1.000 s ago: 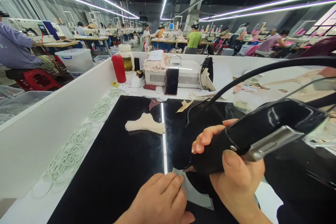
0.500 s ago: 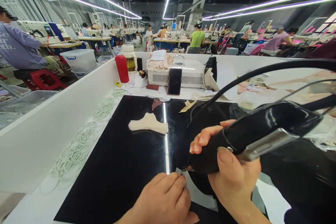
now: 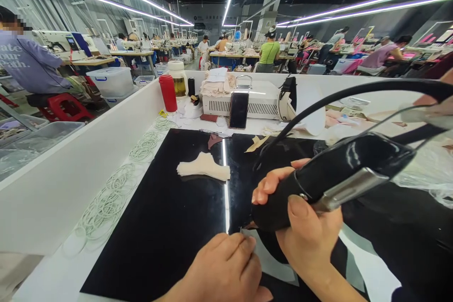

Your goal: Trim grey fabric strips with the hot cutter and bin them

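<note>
My right hand (image 3: 304, 229) is wrapped round a black corded hand tool (image 3: 332, 179), its tip pointing down at a thin pale fabric piece (image 3: 271, 262) on the black glossy work surface (image 3: 166, 226). My left hand (image 3: 221, 271) lies on that fabric piece at the bottom edge, fingers curled and pressing its top corner just beside the tool's tip. A small stack of cream fabric pieces (image 3: 203, 170) sits farther back on the black surface.
Several white elastic rings (image 3: 116, 188) lie along the white side wall (image 3: 71, 170) on the left. At the back stand a red bottle (image 3: 168, 93), a white box unit (image 3: 260, 99), a dark phone (image 3: 239, 110) and piled fabric. Other people sit at sewing stations beyond.
The view has shifted slightly; both hands stay in place on the fabric piece, and the tool has edged a little to the left.
</note>
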Action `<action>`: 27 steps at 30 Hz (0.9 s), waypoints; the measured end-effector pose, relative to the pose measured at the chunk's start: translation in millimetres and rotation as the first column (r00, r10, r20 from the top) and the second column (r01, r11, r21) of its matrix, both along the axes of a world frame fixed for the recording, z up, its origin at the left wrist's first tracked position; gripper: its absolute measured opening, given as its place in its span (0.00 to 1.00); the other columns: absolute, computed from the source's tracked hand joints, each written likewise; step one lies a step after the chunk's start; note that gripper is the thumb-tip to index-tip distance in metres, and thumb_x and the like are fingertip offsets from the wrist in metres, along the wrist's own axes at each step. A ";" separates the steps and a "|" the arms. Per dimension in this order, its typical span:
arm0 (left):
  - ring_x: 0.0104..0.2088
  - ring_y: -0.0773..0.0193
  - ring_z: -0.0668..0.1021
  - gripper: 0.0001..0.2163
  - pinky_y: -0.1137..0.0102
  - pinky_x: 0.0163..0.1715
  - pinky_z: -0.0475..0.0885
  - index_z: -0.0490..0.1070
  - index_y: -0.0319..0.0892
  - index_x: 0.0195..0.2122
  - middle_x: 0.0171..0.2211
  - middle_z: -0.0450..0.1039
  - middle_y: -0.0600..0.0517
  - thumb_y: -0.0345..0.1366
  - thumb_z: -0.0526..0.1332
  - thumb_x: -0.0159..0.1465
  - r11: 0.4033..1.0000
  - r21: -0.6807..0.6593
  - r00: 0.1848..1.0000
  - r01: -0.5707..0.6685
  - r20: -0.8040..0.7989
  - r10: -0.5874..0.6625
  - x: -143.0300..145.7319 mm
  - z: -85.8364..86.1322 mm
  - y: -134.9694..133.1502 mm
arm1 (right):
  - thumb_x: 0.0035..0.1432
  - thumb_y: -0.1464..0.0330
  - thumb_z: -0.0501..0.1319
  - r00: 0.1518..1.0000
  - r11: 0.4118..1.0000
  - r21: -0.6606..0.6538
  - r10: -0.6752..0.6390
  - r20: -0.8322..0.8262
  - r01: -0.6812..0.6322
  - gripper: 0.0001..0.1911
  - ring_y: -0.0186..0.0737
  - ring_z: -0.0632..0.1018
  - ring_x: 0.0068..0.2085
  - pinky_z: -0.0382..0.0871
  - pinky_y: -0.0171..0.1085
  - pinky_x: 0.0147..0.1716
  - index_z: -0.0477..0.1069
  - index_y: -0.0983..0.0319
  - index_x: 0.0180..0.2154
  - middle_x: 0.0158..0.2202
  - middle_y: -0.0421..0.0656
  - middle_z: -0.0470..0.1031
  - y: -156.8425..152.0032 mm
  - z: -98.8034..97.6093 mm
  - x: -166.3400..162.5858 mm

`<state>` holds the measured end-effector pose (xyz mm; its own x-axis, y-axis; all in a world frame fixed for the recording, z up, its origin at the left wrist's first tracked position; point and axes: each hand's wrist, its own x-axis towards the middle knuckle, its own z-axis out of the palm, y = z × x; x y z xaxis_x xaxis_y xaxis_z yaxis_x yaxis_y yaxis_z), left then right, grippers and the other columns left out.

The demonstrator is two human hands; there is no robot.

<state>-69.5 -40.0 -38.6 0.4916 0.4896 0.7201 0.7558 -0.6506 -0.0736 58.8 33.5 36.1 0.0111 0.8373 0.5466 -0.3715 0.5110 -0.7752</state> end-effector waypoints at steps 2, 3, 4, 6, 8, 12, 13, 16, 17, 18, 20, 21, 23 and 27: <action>0.39 0.64 0.81 0.15 0.70 0.36 0.75 0.74 0.39 0.35 0.40 0.82 0.50 0.43 0.56 0.73 1.000 -0.003 1.000 0.002 0.003 -0.002 -0.4 -0.3 -0.1 | 0.62 0.58 0.69 1.000 1.000 -0.005 0.001 -0.001 -0.001 0.18 0.38 0.76 0.27 0.74 0.41 0.28 0.66 0.53 0.49 0.32 0.36 0.75 0.1 2.0 2.9; 0.40 0.64 0.81 0.15 0.70 0.36 0.75 0.74 0.39 0.35 0.40 0.81 0.50 0.43 0.57 0.73 1.000 -0.008 1.000 0.007 0.001 -0.007 -0.7 -0.3 -0.4 | 0.61 0.57 0.69 1.000 1.000 -0.014 -0.005 -0.002 0.005 0.20 0.38 0.76 0.28 0.74 0.41 0.28 0.66 0.53 0.50 0.33 0.36 0.75 -0.1 3.5 5.2; 0.40 0.63 0.81 0.14 0.70 0.36 0.76 0.75 0.38 0.36 0.40 0.81 0.50 0.43 0.57 0.72 1.000 -0.017 1.000 0.012 -0.004 -0.012 -0.9 -0.2 -0.8 | 0.60 0.56 0.70 1.000 1.000 -0.022 -0.015 -0.005 0.014 0.21 0.38 0.76 0.28 0.74 0.40 0.27 0.66 0.53 0.50 0.33 0.36 0.74 -0.7 5.2 8.0; 0.40 0.62 0.81 0.13 0.69 0.36 0.76 0.75 0.38 0.38 0.41 0.81 0.48 0.42 0.57 0.72 0.999 -0.048 1.000 0.021 -0.022 -0.022 -1.7 1.1 -2.3 | 0.59 0.56 0.71 0.999 0.999 -0.039 -0.038 -0.013 0.037 0.21 0.39 0.75 0.28 0.74 0.40 0.26 0.67 0.53 0.49 0.33 0.37 0.74 -2.9 9.0 14.5; 0.41 0.61 0.81 0.13 0.68 0.36 0.77 0.75 0.38 0.40 0.42 0.80 0.48 0.42 0.58 0.72 0.996 -0.084 0.999 0.026 -0.036 -0.029 -2.8 3.6 -4.0 | 0.58 0.56 0.72 0.999 0.998 -0.048 -0.046 -0.013 0.045 0.21 0.38 0.75 0.28 0.75 0.40 0.27 0.68 0.52 0.49 0.32 0.36 0.74 -6.8 11.9 21.4; 0.42 0.60 0.81 0.13 0.68 0.38 0.78 0.75 0.38 0.44 0.43 0.80 0.48 0.43 0.57 0.73 0.988 -0.153 0.996 0.036 -0.072 -0.047 -6.2 8.2 -7.2 | 0.59 0.56 0.71 0.999 0.998 -0.068 -0.018 0.027 0.020 0.20 0.38 0.75 0.27 0.76 0.40 0.28 0.69 0.52 0.49 0.31 0.37 0.74 -17.9 13.4 37.8; 0.43 0.60 0.81 0.13 0.68 0.38 0.78 0.75 0.38 0.45 0.43 0.80 0.48 0.43 0.56 0.74 0.986 -0.165 0.995 0.036 -0.085 -0.051 -7.1 8.7 -7.9 | 0.59 0.55 0.70 0.999 0.997 -0.071 -0.013 0.048 0.017 0.20 0.38 0.75 0.27 0.76 0.40 0.27 0.69 0.52 0.49 0.31 0.37 0.74 -21.0 13.6 42.9; 0.44 0.60 0.81 0.14 0.66 0.41 0.79 0.75 0.39 0.48 0.45 0.80 0.48 0.42 0.54 0.75 0.983 -0.183 0.993 0.031 -0.108 -0.051 -9.4 9.9 -9.5 | 0.58 0.54 0.71 0.993 0.996 -0.076 -0.041 0.108 0.049 0.22 0.39 0.75 0.26 0.76 0.40 0.25 0.69 0.52 0.48 0.30 0.38 0.74 -29.7 16.0 59.6; 0.45 0.59 0.81 0.14 0.66 0.41 0.79 0.75 0.39 0.48 0.46 0.80 0.48 0.42 0.54 0.75 0.982 -0.185 0.993 0.028 -0.111 -0.049 -9.8 10.5 -9.8 | 0.56 0.53 0.72 0.991 0.993 -0.091 -0.066 0.119 0.077 0.22 0.40 0.75 0.25 0.76 0.41 0.24 0.69 0.53 0.48 0.29 0.38 0.74 -31.7 17.6 65.1; 0.46 0.59 0.81 0.14 0.66 0.42 0.79 0.75 0.39 0.49 0.47 0.80 0.48 0.42 0.54 0.75 0.982 -0.189 0.992 0.025 -0.115 -0.047 -10.2 11.3 -9.9 | 0.54 0.53 0.73 0.988 0.988 -0.109 -0.093 0.125 0.107 0.23 0.40 0.75 0.25 0.76 0.41 0.23 0.69 0.52 0.47 0.28 0.38 0.74 -33.2 19.5 70.2; 0.46 0.58 0.82 0.14 0.65 0.42 0.80 0.75 0.39 0.49 0.48 0.80 0.47 0.42 0.54 0.75 0.979 -0.204 0.991 0.018 -0.125 -0.045 -10.5 13.5 -9.8 | 0.51 0.52 0.74 0.980 0.976 -0.132 -0.157 0.119 0.172 0.24 0.41 0.75 0.24 0.77 0.41 0.23 0.70 0.52 0.45 0.26 0.38 0.74 -34.1 23.7 78.3; 0.46 0.58 0.82 0.14 0.64 0.43 0.80 0.75 0.40 0.50 0.48 0.80 0.47 0.42 0.54 0.75 0.978 -0.209 0.991 0.015 -0.130 -0.043 -10.7 14.7 -9.7 | 0.50 0.52 0.75 0.977 0.970 -0.139 -0.184 0.110 0.198 0.24 0.41 0.75 0.24 0.77 0.41 0.23 0.71 0.52 0.44 0.26 0.37 0.74 -33.8 25.7 81.1; 0.47 0.58 0.82 0.15 0.64 0.43 0.80 0.76 0.40 0.50 0.49 0.80 0.47 0.42 0.53 0.76 0.977 -0.214 0.990 0.016 -0.134 -0.045 -11.4 16.5 -9.5 | 0.49 0.53 0.76 0.973 0.965 -0.137 -0.217 0.074 0.226 0.24 0.40 0.75 0.23 0.77 0.40 0.22 0.72 0.53 0.44 0.26 0.37 0.75 -32.4 28.5 83.5; 0.47 0.58 0.82 0.15 0.64 0.43 0.81 0.76 0.42 0.50 0.49 0.80 0.47 0.41 0.51 0.76 0.979 -0.202 0.989 0.023 -0.140 -0.052 -13.8 17.3 -8.6 | 0.51 0.54 0.75 0.978 0.971 -0.120 -0.206 0.027 0.208 0.24 0.40 0.75 0.24 0.76 0.40 0.22 0.71 0.54 0.44 0.27 0.38 0.75 -32.1 27.7 77.2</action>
<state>-83.4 -48.7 -21.3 0.6036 0.5952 0.5304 0.7214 -0.6910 -0.0456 135.9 1.3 63.8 0.1839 0.8777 0.4424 -0.2560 0.4773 -0.8406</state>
